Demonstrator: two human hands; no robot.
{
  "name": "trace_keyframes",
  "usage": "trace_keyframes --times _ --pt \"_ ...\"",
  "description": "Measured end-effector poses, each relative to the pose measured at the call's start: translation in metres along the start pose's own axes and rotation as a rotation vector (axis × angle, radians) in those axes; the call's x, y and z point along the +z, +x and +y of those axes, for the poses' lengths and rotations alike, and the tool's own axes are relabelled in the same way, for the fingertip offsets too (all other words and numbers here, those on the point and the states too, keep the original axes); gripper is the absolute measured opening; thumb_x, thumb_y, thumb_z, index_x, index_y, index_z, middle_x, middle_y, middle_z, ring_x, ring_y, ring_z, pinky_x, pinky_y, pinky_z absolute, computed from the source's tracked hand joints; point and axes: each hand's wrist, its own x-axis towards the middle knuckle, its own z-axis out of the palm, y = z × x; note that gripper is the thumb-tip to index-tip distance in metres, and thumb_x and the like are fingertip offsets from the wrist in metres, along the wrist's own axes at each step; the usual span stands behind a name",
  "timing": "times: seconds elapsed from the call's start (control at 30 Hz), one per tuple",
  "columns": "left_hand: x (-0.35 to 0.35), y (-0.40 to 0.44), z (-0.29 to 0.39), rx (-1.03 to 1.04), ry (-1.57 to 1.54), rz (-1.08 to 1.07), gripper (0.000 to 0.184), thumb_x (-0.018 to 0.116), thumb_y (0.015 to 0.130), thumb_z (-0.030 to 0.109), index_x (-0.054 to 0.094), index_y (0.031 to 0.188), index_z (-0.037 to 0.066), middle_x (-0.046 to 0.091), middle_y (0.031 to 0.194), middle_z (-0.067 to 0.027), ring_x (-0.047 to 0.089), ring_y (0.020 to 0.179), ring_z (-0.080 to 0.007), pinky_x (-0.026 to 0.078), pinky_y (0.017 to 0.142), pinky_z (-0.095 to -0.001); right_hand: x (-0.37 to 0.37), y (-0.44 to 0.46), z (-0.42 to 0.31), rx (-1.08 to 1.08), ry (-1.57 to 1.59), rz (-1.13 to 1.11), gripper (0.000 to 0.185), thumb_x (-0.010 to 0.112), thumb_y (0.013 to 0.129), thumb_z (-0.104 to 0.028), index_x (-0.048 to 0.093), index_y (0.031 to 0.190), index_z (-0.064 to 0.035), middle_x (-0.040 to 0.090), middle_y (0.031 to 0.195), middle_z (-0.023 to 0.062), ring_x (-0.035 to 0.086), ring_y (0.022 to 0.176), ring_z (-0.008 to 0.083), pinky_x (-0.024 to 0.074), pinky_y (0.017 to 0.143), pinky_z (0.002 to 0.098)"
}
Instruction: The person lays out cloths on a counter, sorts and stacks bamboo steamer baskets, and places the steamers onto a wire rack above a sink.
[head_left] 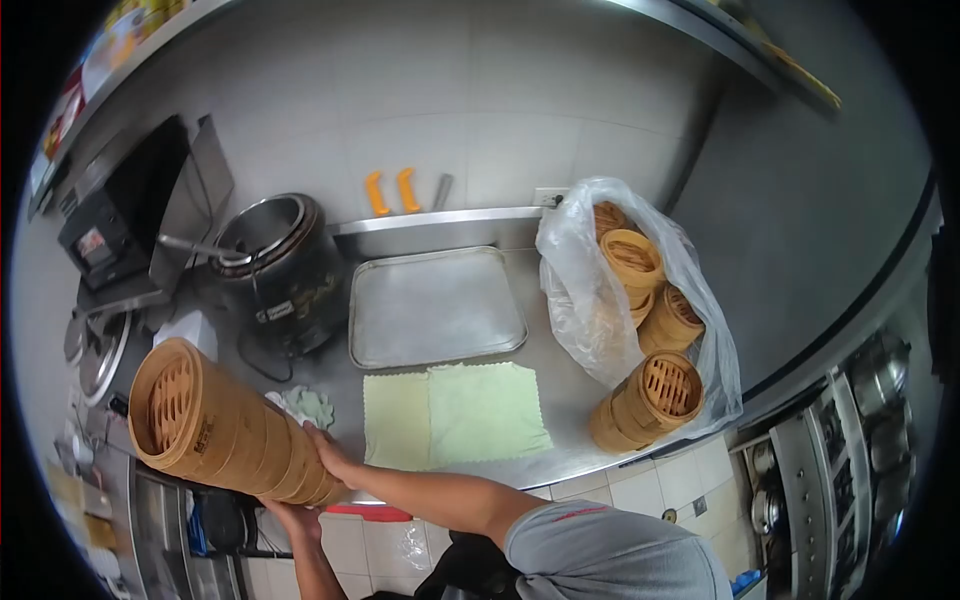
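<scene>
A tall stack of bamboo steamers [235, 430] leans to the upper left, off the counter's front edge. Near its lower end, my right hand [328, 455] is wrapped against the side. My left hand [292, 515] holds the same end from below, its fingers partly hidden by the stack. Right of the hands, two pale green cloths [485, 415] lie flat on the steel counter [575, 455]. A crumpled cloth [308, 405] is just beyond my right hand.
Behind the cloths is a metal tray [438, 305]. A black pot [280, 280] with a ladle stands left. At right, a clear plastic bag [575, 300] holds more steamers, beside another steamer stack [648, 400]. Orange-handled knives [407, 190] are at the wall.
</scene>
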Motion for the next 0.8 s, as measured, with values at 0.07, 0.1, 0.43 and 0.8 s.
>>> trace_keyframes --times 0.07,0.1,0.43,0.8 --pt "0.001 0.010 -0.001 -0.017 -0.018 -0.029 0.103 0.025 0.079 0.089 0.015 0.154 0.020 0.019 0.159 -0.0080 0.025 0.143 -0.0338 0.031 0.103 -0.0619 -0.004 0.000 -0.012 0.049 0.033 -0.081 0.084 0.030 0.093 -0.069 0.030 0.151 -0.0081 0.036 0.153 0.0132 0.035 0.140 0.0263 0.0242 0.114 0.0350" --pt "0.021 -0.001 0.007 0.003 0.000 0.021 0.103 0.025 0.079 0.090 0.015 0.154 0.021 0.017 0.160 -0.0082 0.023 0.143 -0.0348 0.029 0.103 -0.0637 -0.005 -0.003 -0.017 0.036 0.052 -0.060 0.084 0.030 0.093 -0.069 0.030 0.151 -0.0081 0.036 0.153 0.0132 0.035 0.140 0.0263 0.0242 0.114 0.0350" --pt "-0.015 0.015 -0.030 -0.046 0.036 0.340 0.098 0.036 0.080 0.085 0.026 0.151 0.018 0.030 0.152 -0.0113 0.025 0.141 -0.0347 0.025 0.103 -0.0681 -0.126 -0.159 0.007 -0.360 -0.744 -0.387 0.070 0.058 0.092 -0.049 0.043 0.139 0.0006 0.053 0.133 0.0229 0.050 0.127 0.0306 0.0399 0.105 0.0398" --pt "0.189 -0.133 -0.127 -0.284 0.908 -0.617 0.033 0.056 0.096 0.028 0.058 0.112 -0.001 0.066 0.103 -0.0112 0.066 0.094 -0.0196 0.054 0.081 -0.0318 -0.433 -0.453 0.059 -0.246 -0.352 1.032 0.025 0.077 0.079 -0.008 0.056 0.093 -0.0061 0.061 0.077 0.0015 0.057 0.072 0.0116 0.0478 0.065 0.0252"
